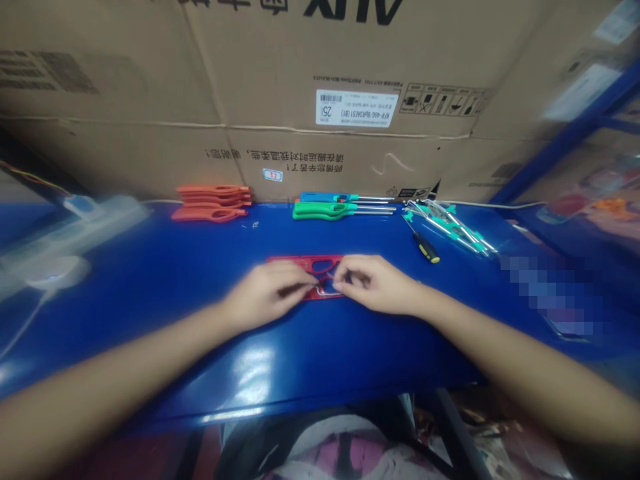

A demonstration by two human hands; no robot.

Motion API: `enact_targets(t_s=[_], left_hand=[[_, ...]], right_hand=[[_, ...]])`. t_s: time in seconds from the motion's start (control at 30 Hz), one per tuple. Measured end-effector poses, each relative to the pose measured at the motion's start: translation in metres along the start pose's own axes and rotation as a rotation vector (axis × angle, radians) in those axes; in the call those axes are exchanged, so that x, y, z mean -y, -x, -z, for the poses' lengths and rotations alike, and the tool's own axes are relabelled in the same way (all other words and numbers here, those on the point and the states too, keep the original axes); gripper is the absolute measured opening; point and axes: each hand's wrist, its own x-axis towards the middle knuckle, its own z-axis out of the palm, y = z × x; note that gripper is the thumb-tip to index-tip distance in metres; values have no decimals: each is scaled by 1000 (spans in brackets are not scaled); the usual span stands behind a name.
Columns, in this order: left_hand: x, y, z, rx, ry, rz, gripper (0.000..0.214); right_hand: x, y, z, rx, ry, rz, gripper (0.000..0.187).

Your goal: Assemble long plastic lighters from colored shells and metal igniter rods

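Red plastic lighter casing halves (325, 259), each with an oval trigger opening, lie on the blue table under my fingertips. A thin whitish wire (327, 292) curves across the nearer red half. My left hand (273, 290) is closed, with thumb and finger pinched at the wire's left end. From the other side my right hand (375, 283) also has its thumb and fingers pinched together, at the wire's right end. Both hands cover parts of the red casings, and blur hides the exact grip.
Orange casings (215, 203) are stacked at the back left. Green and blue long-nosed lighters (325, 210) lie at the back middle. Metal tubes with teal parts (453, 223) and a screwdriver (426, 248) sit right. A power strip (100, 227) is left; a cardboard box (270, 80) stands behind.
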Motion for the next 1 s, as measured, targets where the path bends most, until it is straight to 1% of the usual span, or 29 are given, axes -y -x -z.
enact_targets(t_s=[0.07, 0.23, 0.3, 0.57, 0.7, 0.8, 0.9, 1.0], left_hand=[[0, 0, 0, -4, 9, 15, 14], [-4, 1, -1, -11, 26, 136, 12], [-5, 0, -1, -1, 18, 155, 12], [-6, 0, 5, 84, -66, 72, 14], [-5, 1, 10, 170, -154, 29, 20], [-7, -1, 18, 251, -205, 12, 25], [-15, -4, 28, 359, -208, -10, 30], [-27, -5, 34, 451, -253, 9, 35]], right_hand=[[0, 0, 0, 2, 5, 4, 8], [2, 0, -2, 18, 51, 39, 4], [2, 0, -2, 25, 77, 49, 5], [4, 1, 0, 64, 92, 49, 12], [3, 0, 0, 51, 98, 35, 12], [3, -1, -1, 34, 82, 6, 13], [4, -1, -2, 36, 71, -24, 13], [5, -2, -1, 46, 67, -39, 11]])
